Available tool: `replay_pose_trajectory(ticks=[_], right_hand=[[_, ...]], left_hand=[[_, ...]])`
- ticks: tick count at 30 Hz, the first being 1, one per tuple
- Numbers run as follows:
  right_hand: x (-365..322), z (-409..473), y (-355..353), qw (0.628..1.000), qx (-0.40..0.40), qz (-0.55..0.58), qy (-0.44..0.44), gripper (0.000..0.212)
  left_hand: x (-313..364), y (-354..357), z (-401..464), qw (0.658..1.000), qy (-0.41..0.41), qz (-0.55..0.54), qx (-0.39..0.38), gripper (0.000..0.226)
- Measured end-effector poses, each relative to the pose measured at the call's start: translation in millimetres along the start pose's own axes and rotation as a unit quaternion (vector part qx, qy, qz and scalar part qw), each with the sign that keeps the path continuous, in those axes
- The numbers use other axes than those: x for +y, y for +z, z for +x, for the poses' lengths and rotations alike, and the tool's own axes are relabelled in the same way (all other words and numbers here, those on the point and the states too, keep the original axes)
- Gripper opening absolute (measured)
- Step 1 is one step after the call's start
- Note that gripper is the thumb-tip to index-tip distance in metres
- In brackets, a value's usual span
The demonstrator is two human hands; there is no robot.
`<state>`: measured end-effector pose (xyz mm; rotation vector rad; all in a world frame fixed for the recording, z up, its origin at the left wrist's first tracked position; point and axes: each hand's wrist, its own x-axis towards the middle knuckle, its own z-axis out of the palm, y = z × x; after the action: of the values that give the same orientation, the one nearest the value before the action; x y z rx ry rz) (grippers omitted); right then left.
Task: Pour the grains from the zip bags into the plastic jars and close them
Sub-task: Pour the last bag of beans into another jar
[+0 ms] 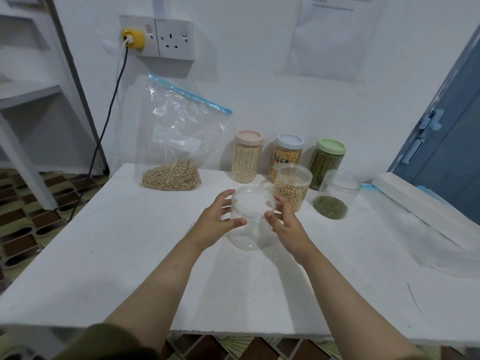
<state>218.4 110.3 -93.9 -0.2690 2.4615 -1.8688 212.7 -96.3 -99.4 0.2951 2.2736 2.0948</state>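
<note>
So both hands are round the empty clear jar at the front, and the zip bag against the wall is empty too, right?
Not quite. The head view shows both the left hand and the right hand round the empty clear jar, but the zip bag against the wall is not empty: it holds a heap of beige grains at its bottom.

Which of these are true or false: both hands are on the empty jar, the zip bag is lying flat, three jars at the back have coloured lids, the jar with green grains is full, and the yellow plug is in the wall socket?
1. Both hands hold the empty jar. True: left hand and right hand grip its sides.
2. The zip bag lies flat. False: it stands upright against the wall, grains at its bottom.
3. Three back jars have coloured lids. True: pink lid, blue lid, green lid.
4. The green-grain jar in front is full. False: only its bottom is covered.
5. The yellow plug is in the socket. True.
</note>
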Motion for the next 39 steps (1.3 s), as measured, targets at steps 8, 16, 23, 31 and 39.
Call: replay_pose_trajectory(ticks=[8,16,23,31,39], right_hand=[[-5,-2,7,1.000,-0.013,-0.005,0.005,0.067],[6,5,-5,0.998,0.001,0.064,0.023,0.054],[-5,11,4,0.999,-0.036,-0.010,0.025,0.098],[1,4,-3,1.000,0.009,0.017,0.018,0.040],[3,13,-6,0.998,-0.039,-0.054,-0.016,0.089]], left_hand=[[1,-1,0,1.000,-0.002,0.001,-0.002,0.072],[0,-1,-1,1.000,-0.001,-0.002,-0.003,0.069],[0,0,-1,1.000,0.007,-0.013,-0.001,0.068],[-1,1,0,1.000,0.004,-0.017,0.000,0.068],[-1,2,-3,1.000,0.000,-0.014,0.013,0.073]])
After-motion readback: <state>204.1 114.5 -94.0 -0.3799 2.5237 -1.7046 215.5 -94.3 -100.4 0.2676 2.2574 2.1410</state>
